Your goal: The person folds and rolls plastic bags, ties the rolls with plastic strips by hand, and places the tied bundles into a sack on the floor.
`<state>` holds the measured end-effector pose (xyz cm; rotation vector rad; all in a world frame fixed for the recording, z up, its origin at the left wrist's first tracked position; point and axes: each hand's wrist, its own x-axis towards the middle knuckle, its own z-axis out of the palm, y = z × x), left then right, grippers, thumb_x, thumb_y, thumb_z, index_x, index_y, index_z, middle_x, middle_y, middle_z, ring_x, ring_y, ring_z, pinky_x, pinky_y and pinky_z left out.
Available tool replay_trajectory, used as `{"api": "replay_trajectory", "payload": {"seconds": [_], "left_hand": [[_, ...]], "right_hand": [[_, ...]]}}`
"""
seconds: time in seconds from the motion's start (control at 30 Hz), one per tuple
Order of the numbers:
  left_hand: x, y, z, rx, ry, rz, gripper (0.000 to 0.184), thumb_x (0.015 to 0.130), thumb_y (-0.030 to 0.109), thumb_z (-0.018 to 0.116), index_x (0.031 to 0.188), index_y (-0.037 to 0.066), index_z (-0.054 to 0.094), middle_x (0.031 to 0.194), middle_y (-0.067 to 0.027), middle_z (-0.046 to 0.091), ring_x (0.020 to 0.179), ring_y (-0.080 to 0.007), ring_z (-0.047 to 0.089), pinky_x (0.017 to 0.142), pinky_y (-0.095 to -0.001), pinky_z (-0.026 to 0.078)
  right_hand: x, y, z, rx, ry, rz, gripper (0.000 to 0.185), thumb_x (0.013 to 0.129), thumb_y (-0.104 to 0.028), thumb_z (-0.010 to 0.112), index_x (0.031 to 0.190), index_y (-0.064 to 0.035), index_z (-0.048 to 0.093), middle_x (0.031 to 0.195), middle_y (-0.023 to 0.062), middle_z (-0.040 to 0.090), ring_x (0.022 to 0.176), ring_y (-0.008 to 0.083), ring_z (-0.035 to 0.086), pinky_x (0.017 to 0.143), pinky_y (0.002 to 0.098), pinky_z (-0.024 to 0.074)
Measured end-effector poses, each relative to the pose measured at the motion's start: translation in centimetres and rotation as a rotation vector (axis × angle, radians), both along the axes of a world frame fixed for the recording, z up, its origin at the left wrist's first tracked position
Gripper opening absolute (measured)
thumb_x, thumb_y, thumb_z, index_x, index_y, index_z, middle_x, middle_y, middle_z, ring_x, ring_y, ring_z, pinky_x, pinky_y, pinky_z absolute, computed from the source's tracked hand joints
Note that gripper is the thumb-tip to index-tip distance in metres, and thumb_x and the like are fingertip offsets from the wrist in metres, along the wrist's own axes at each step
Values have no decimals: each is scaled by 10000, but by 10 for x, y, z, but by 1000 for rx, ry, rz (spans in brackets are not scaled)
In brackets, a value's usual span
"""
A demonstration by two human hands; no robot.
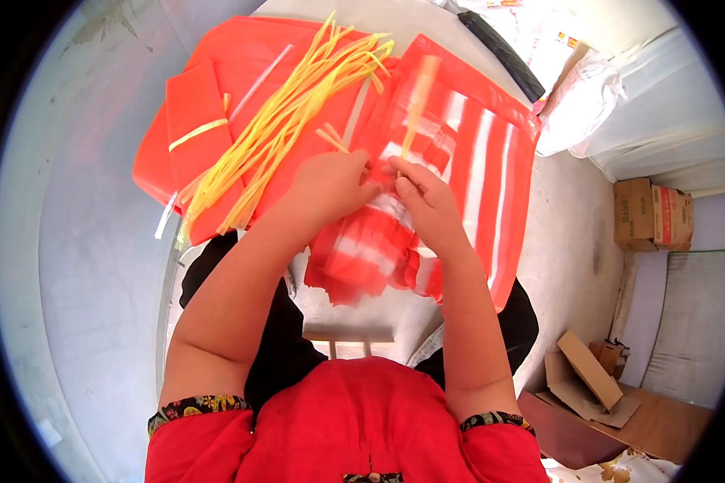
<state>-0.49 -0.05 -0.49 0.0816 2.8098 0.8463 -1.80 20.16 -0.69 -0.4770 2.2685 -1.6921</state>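
My left hand (334, 183) is closed, and a yellow strip end (332, 137) sticks out just above it. Closed in a pinch, my right hand (428, 201) grips a yellow strip (417, 101) that rises from the fingers, blurred by motion. Below and between both hands hangs a gathered orange-and-white striped piece (366, 249), also blurred; whether the strip goes round it I cannot tell. Beneath the hands lies a larger orange sheet with white stripes (503, 161). A loose bunch of long yellow strips (290, 109) lies to the left on orange material (242, 48).
At far left is a folded orange bundle (189, 101) with a yellow band. A dark rod-like object (501, 52) and a white bag (580, 105) are at the upper right. Cardboard boxes (648, 213) and an opened carton (588, 378) stand on the right.
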Motion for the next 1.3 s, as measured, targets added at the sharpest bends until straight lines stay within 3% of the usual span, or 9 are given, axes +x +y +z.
{"api": "replay_trajectory", "payload": {"seconds": [0.13,0.23,0.37,0.53,0.73,0.93,1.03,1.13,1.3], "left_hand": [[0,-9,-5,-86,94,-5,265,951,298,699,1103,83,732,989,-153,729,1033,-355,695,880,-477,543],[2,-13,-17,-204,444,-33,164,932,221,695,1004,92,765,903,-120,685,1029,-315,667,882,-457,533],[-4,-12,-19,-366,551,-42,111,892,192,719,919,99,773,857,-71,651,1012,-273,645,870,-428,520],[0,-28,-11,-434,624,66,152,864,217,764,818,72,753,803,-41,681,895,-283,669,825,-428,523],[11,-41,30,216,-43,-42,214,899,219,766,920,7,759,788,-103,718,730,-232,685,683,-390,532],[7,-27,23,494,-11,-229,202,924,189,763,918,-11,736,757,-60,667,715,-124,602,686,-309,506],[6,-17,20,667,-40,-279,167,959,156,715,1009,-3,731,865,-59,687,802,-117,615,741,-296,513],[-2,-11,8,1113,-4,-96,176,973,111,671,1114,15,712,970,-66,677,892,-101,619,801,-291,516],[-3,-4,4,671,189,-150,181,949,84,687,1110,2,691,997,-114,690,884,-206,660,819,-344,533]], "right_hand": [[-1,-4,-7,130,133,19,325,1035,-130,594,1325,0,661,1188,146,723,1085,248,686,958,360,529],[0,-6,-6,181,182,15,312,1015,-116,612,1304,-15,669,1180,158,718,1063,278,693,933,365,540],[2,-6,-2,287,392,45,281,984,-113,639,1250,-37,689,1154,146,711,1050,317,691,907,387,549],[2,-5,0,339,408,92,242,965,-128,655,1188,-52,709,1137,117,713,1026,320,692,882,404,556],[0,-11,-4,379,377,41,263,946,-156,686,1192,-70,723,1124,92,721,1016,311,700,862,404,563],[7,-16,0,414,379,14,274,930,-195,714,1183,-94,739,1114,80,729,1015,312,704,851,407,565],[7,-16,-3,411,394,18,223,963,-206,687,1149,-95,741,1094,95,737,1017,319,704,854,419,561],[10,-16,-7,310,309,-35,183,1013,-205,634,1114,-86,729,1076,114,743,1013,328,704,858,429,552],[7,-11,-11,162,137,-27,186,1065,-215,575,1114,-70,681,1060,129,740,985,328,703,854,413,541]]}}
